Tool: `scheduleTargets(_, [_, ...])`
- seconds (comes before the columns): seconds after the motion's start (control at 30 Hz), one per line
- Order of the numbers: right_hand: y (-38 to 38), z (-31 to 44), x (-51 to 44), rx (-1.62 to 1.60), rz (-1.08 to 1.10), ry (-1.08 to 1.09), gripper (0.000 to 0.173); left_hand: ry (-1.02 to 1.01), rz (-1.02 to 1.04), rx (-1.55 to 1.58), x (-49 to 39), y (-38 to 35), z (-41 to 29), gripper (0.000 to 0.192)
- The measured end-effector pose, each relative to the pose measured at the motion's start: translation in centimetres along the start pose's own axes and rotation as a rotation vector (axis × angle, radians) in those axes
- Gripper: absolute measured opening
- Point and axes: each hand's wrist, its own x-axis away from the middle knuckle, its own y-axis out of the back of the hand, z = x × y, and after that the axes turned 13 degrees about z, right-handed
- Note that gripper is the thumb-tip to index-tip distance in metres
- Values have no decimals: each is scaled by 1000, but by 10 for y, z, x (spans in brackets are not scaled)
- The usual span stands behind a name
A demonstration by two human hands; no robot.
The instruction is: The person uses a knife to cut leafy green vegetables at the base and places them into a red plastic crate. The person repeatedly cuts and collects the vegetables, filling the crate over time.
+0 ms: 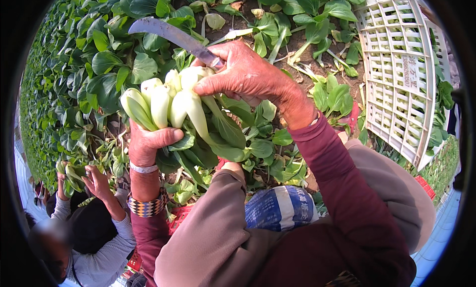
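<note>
Several pale-stemmed heads of bok choy (160, 103) are bunched in my left hand (150, 140), their cut bases up and their leaves hanging down towards me. My left thumb lies across the front stems. In my right hand (247, 75) is a curved harvesting knife (173, 36), its blade pointing up and left, clear of the vegetables. The thumb of that hand presses against one bok choy head (191, 78) at the right of the bunch. The knife's handle is hidden inside the fist.
Growing bok choy (104, 63) fills the left side. Trimmed leaves (297, 52) litter the soil. A white plastic crate (399, 82) bearing writing holds bok choy at right. A blue-and-white sack (280, 209) lies between my knees. A co-worker's hand (98, 183) handles bok choy at lower left.
</note>
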Motion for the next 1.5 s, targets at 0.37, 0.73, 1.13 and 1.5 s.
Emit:
scheduleTargets(0.37, [-14,-24,-32,-713,93,62,29,-48,71,274,-14,25,30,80])
scheduleTargets(0.73, [8,-74,-23,200,-465,-42,38,67,7,351,1,52,53,85])
scheduleTargets(1.13, [81,-133,-53,1010,-316,-209,15,56,227,-177,-152,61,-1,55])
scheduleTargets(1.5, [119,-144,-71,1247,121,-157,21,178,130,-218,-132,86,53,55])
